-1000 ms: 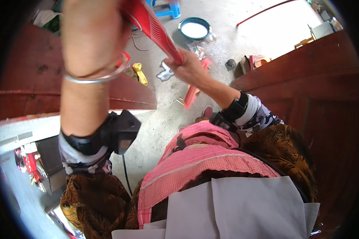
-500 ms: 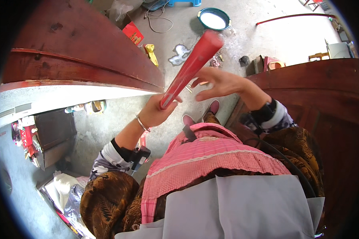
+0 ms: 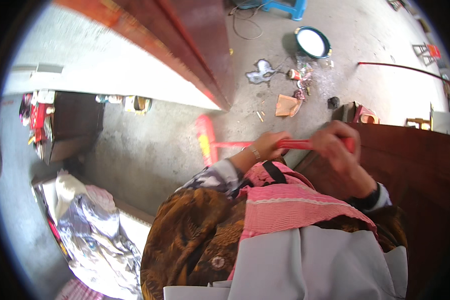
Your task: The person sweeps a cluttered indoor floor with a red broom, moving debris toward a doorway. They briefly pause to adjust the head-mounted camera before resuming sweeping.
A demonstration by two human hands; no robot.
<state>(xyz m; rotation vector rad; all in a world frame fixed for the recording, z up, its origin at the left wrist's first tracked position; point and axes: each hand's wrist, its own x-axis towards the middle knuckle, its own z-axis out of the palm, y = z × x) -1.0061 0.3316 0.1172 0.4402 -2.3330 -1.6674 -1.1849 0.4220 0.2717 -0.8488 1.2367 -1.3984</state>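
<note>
My left hand (image 3: 272, 145) is closed round a red stick (image 3: 294, 144) in front of my waist. My right hand (image 3: 337, 145), blurred by motion, grips the same stick near its right end. The stick lies roughly level, across my body. On its left end sits a crosswise red and yellow head (image 3: 204, 137), blurred, above the grey floor; whether it is a broom or a mop I cannot tell. Beyond my hands, litter lies on the floor: a brownish flat piece (image 3: 287, 106), a red cup (image 3: 294, 74) and small scraps (image 3: 260, 116).
A dark red wooden door (image 3: 212, 60) stands at the upper left, another wooden panel (image 3: 400, 165) at my right. A green basin (image 3: 312, 42) with white contents, a blue stool (image 3: 291, 7) and a wet patch (image 3: 261, 71) are farther off. Silvery wrapped goods (image 3: 92, 220) lie lower left.
The red stick has swung from pointing up and away to lying across my body, its head now at left. My right hand, apart from it before, now grips it. My view has turned left.
</note>
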